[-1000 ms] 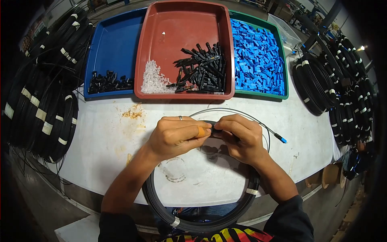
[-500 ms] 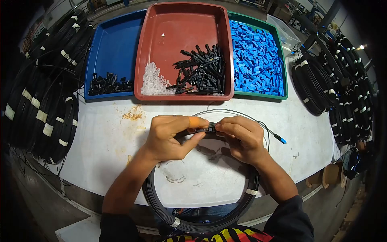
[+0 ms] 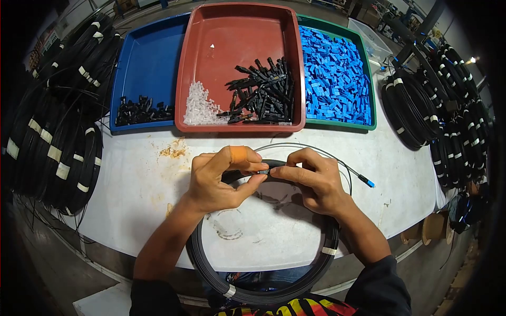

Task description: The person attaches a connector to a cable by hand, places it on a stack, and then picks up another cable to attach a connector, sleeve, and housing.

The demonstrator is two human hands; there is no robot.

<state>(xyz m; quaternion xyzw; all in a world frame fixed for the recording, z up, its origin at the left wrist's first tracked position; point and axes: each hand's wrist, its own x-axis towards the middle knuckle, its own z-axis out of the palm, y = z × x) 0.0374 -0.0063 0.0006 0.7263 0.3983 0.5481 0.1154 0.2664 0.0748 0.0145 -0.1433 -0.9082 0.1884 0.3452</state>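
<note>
A coil of black cable [image 3: 196, 255], bound with white tape, lies over the table's front edge toward my body. Above its far side, my left hand [image 3: 221, 179] pinches a small black connector part [image 3: 264, 171] between thumb and fingers; an orange wrap circles one finger. My right hand [image 3: 316, 181] is closed at the same part, its fingertips pressed to the right end. Fingers cover most of the part, so its details are hidden. One cable end with a blue-tipped connector [image 3: 370, 184] rests on the table to the right of my right hand.
Across the back stand a blue tray [image 3: 153, 58] with black pieces, a red tray [image 3: 237, 31] with clear and black pieces, and a green tray [image 3: 373, 113] full of blue clips. Cable coils hang at left [image 3: 47, 142] and right [image 3: 408, 110]. Crumbs [image 3: 174, 150] mark the white table [image 3: 142, 195].
My right fingers have shifted slightly left along the connector part, and the right index finger is now straighter. My left fingers have regripped a little. The coil and trays stay put.
</note>
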